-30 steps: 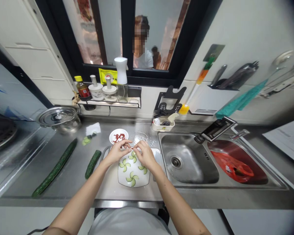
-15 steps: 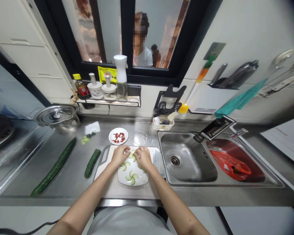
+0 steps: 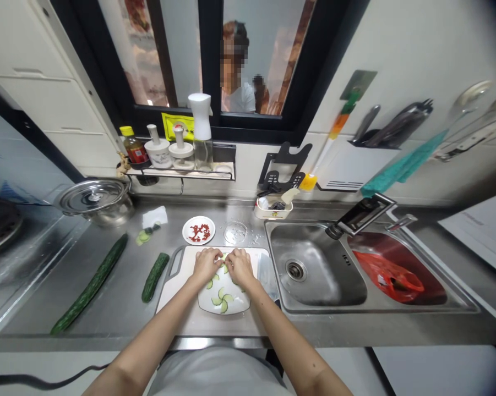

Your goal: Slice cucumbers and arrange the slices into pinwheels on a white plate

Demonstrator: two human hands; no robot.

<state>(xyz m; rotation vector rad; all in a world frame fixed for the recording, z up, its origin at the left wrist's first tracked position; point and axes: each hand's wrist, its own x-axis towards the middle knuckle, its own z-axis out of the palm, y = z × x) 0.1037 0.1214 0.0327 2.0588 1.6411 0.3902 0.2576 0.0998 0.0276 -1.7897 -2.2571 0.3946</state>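
Over the far part of a white plate (image 3: 239, 306), my left hand (image 3: 207, 265) and my right hand (image 3: 239, 268) meet, fingers bent and pinched at thin cucumber slices (image 3: 225, 269). The fingertips partly cover these slices. Nearer me on the plate, more slices form a pinwheel (image 3: 222, 300); others peek out beside my hands. Beneath the plate lies a light cutting board (image 3: 177, 316). A broad knife blade (image 3: 266, 273) rests along its right side. Beyond the board stands a small white dish (image 3: 199, 230) with chopped red pieces.
Left of the board lie a short cucumber piece (image 3: 155, 277) and a long cucumber (image 3: 91, 286). Cucumber scraps (image 3: 144, 236) sit by a white paper (image 3: 154, 215). A lidded pot (image 3: 97, 203) stands back left. To the right is a double sink (image 3: 317, 264) holding a red bag (image 3: 390, 278).
My left hand has shifted slightly right, closer to my right hand, and its fingers now cover more of the far slices. The whole view has drifted slightly.
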